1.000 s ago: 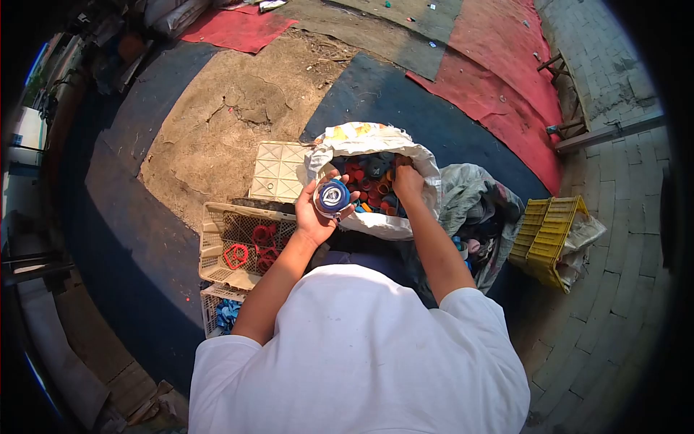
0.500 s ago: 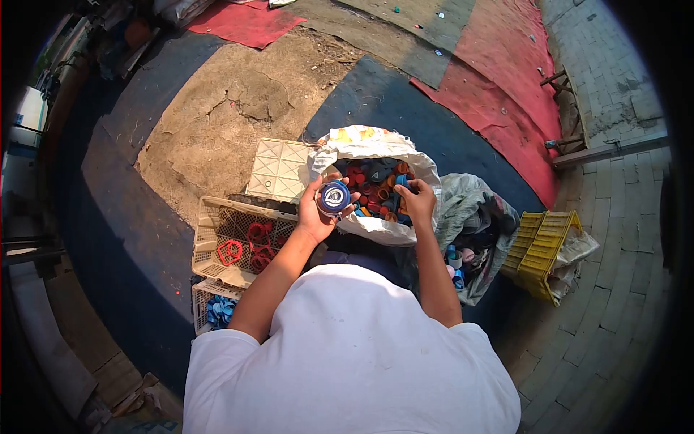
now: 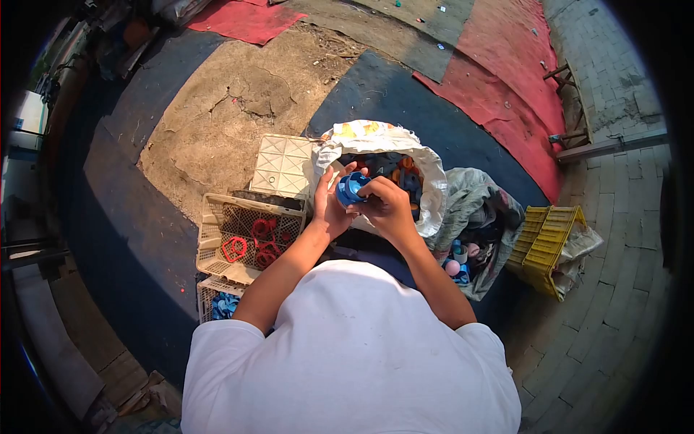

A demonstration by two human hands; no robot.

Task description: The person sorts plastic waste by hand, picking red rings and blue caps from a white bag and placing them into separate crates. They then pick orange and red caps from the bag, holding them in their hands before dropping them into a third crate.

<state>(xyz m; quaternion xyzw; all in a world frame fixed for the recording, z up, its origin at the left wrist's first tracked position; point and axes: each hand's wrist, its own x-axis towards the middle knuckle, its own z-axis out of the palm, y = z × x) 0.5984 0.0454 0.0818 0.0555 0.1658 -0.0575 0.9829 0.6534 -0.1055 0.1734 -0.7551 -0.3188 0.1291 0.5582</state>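
Note:
My left hand (image 3: pixel 330 208) is curled around blue plastic caps at the near-left rim of a white woven sack. A lighter blue plastic cap (image 3: pixel 351 186) shows on top, its hollow side partly visible. My right hand (image 3: pixel 388 207) pinches that cap from the right, its fingers touching it. The darker blue cap seen earlier in my left palm is largely hidden. Just beyond my hands, the white sack (image 3: pixel 432 160) stands wide at its mouth, with red, orange and dark caps (image 3: pixel 407 173) piled inside.
At left, a cream crate (image 3: pixel 210 246) contains red ring-shaped pieces; a lower crate (image 3: pixel 204 298) has blue pieces. A cream lattice panel (image 3: pixel 282 166) adjoins the sack. To the right are a grey-green sack (image 3: pixel 463 189) of mixed caps and a yellow crate (image 3: pixel 533 242).
My right hand has come from the sack's right side over to my left hand, bringing the lighter blue cap. The dark blue cap's white-marked top is now covered from view.

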